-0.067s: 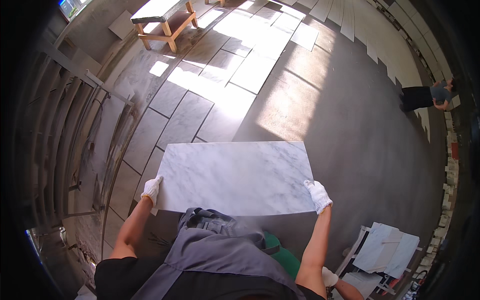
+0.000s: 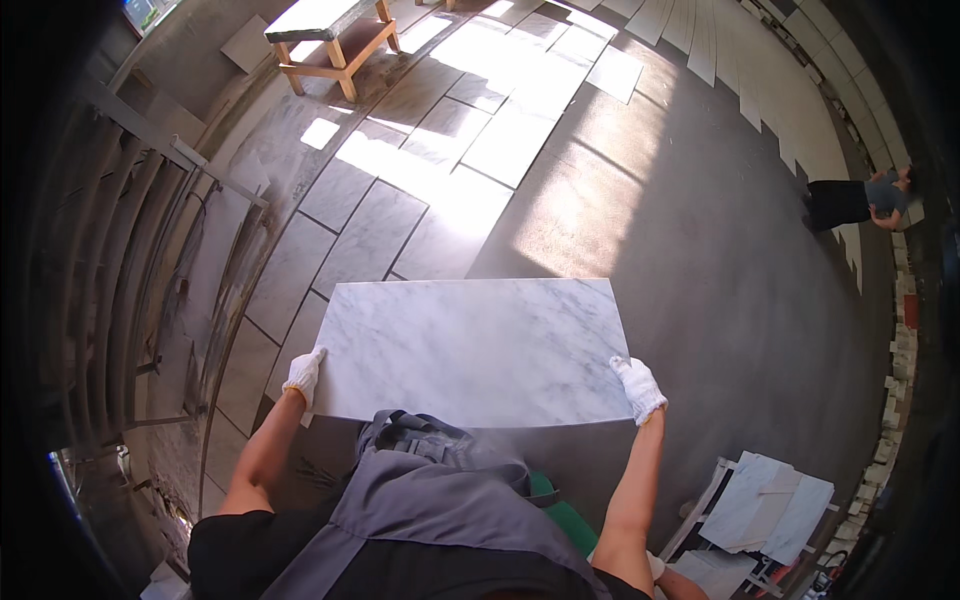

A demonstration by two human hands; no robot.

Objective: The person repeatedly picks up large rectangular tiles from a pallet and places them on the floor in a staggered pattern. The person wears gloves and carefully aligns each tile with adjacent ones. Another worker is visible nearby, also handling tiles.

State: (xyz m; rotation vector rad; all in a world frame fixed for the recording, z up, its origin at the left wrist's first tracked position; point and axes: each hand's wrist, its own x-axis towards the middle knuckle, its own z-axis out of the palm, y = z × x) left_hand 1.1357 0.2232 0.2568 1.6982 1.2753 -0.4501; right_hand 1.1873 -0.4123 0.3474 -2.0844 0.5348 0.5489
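A large rectangular marble slab [image 2: 475,350], white with grey veins, is held up in front of my waist. My left hand [image 2: 304,376], in a white knit glove, grips its left edge with the thumb on top. On the opposite edge my right hand [image 2: 638,388], gloved alike, is closed with its thumb on the upper face. The fingers beneath the slab are hidden. Below my right forearm, another person's white-gloved hand [image 2: 656,567] shows in part, mostly covered by my arm.
Pale marble slabs [image 2: 375,225] lie in rows on the floor ahead left, beside bare grey floor [image 2: 700,230]. A wooden-legged table [image 2: 340,60] stands far left, a metal rack [image 2: 130,270] nearer. More slabs [image 2: 765,505] rest on a stand at lower right. A person [image 2: 850,200] stands far right.
The other person's gloved hand at lower right has slipped further behind my right arm. The view has shifted slightly; my grip on the marble slab is the same.
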